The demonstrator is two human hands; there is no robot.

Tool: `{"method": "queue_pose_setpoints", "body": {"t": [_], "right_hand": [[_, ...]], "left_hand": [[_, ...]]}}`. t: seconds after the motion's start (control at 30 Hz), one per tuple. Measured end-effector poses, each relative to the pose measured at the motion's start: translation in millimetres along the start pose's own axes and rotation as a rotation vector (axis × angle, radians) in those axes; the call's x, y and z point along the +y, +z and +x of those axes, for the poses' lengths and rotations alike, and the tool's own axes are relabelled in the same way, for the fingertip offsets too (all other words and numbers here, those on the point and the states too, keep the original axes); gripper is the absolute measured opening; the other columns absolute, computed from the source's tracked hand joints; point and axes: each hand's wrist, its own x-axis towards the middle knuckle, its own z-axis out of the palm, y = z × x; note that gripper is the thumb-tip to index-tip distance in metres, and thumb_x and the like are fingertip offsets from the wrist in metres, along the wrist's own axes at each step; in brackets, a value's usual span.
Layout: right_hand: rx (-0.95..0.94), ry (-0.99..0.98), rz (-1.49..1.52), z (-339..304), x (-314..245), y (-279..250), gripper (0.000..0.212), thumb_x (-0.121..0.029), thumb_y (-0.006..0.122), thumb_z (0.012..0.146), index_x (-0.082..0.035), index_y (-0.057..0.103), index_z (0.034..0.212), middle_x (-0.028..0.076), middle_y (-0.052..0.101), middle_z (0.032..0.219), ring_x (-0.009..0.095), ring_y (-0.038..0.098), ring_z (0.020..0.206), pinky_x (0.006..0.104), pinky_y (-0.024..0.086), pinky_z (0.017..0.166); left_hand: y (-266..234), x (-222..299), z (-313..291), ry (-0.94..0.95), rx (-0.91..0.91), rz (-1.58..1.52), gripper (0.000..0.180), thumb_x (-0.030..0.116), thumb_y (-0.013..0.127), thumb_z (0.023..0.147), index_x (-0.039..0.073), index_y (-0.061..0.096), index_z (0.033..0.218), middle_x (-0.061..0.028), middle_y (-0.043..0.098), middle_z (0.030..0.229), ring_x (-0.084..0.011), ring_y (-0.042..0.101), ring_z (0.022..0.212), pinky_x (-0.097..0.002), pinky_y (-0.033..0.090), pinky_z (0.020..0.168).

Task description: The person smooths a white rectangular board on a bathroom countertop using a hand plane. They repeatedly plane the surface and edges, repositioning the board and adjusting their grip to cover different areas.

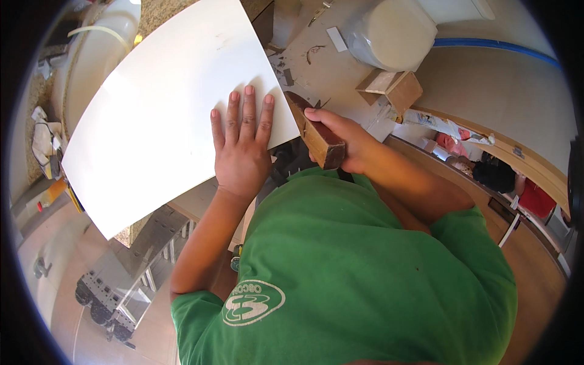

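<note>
A large white panel lies over a speckled stone counter at the upper left. My left hand rests flat on the panel near its right corner, fingers stretched out and spread. In my right hand is a long wooden block with a dark reddish-brown face, my thumb on top and the fingers wrapped underneath. The block runs along the panel's right edge, close to the corner. Whether it touches that edge I cannot tell.
A white toilet stands at the upper right, a small cardboard box before it. Dark scraps litter the floor. An open wooden cabinet with cloths and packages is at right. A stepladder stands lower left.
</note>
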Motion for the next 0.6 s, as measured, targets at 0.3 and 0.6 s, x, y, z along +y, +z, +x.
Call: {"method": "queue_pose_setpoints", "body": {"t": [0.3,0.6], "right_hand": [[-0.108,0.061,0.008,10,2,-6,0.053,-0.052,0.075,0.090,-0.008,0.063,0.116,0.009,0.063,0.095,0.021,0.063,0.077,0.0357,0.053,0.063],[-0.057,0.152,-0.018,18,1,-7,0.038,-0.055,0.069,0.093,-0.018,0.065,0.093,-0.001,0.062,0.078,0.013,0.058,0.060,0.0320,0.047,0.050]], "left_hand": [[2,0,0,-0.003,-0.035,0.040,0.094,0.002,0.069,0.074,0.021,0.039,0.161,-0.0119,0.032,0.169,-0.0344,0.031,0.155,-0.0573,0.020,0.126],[-38,-12,22,0.104,-0.191,-0.185,0.089,0.033,0.080,0.080,0.020,0.041,0.159,-0.0119,0.035,0.167,-0.0388,0.035,0.151,-0.0586,0.020,0.125]]}}
